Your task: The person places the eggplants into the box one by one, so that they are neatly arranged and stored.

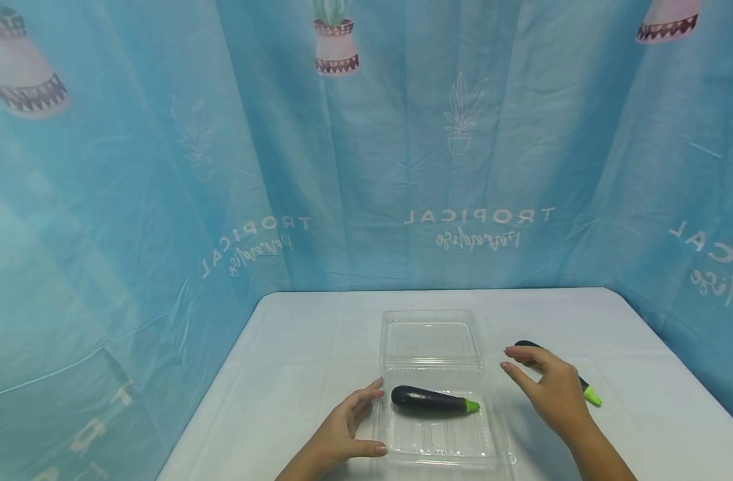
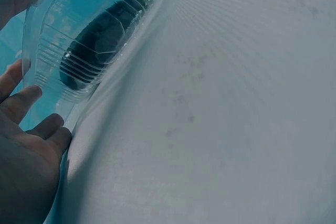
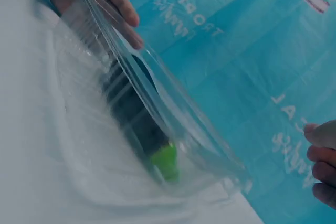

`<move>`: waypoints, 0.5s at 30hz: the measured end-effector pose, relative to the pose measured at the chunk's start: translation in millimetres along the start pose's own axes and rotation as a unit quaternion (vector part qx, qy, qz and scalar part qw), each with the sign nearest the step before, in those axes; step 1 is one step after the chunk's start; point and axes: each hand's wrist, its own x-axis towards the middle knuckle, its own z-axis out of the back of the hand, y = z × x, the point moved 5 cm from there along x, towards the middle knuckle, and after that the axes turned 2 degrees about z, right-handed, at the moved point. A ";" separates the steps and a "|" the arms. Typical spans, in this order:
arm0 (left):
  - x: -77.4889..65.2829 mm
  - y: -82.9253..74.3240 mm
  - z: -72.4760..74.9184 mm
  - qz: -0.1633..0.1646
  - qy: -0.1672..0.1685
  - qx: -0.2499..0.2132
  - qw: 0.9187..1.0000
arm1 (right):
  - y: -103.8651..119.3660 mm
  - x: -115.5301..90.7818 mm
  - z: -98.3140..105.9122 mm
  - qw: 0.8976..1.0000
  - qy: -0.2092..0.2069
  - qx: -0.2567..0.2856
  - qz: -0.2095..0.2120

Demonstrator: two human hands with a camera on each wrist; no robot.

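Observation:
A dark eggplant point(image 1: 429, 399) with a green stem end lies in the base of a clear plastic clamshell box point(image 1: 438, 441), whose lid point(image 1: 431, 337) is folded back behind it. My left hand point(image 1: 342, 427) rests at the box's left rim, thumb and fingers spread along that side; the left wrist view shows the fingertips point(image 2: 32, 94) at the clear wall. To the right of the box my right hand point(image 1: 552, 394) hovers with thumb and fingers apart and nothing between them. Behind it lies a second eggplant point(image 1: 592, 395), its middle hidden by the hand.
A white-covered table point(image 1: 306, 354) carries the box and the eggplants. Blue curtains point(image 1: 366, 167) with printed plants and lettering enclose its back and sides.

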 end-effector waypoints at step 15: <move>-1.8 0.2 0.3 0.027 -0.019 0.027 0.999 | -54.6 -13.3 35.5 0.995 -0.031 -0.057 -0.076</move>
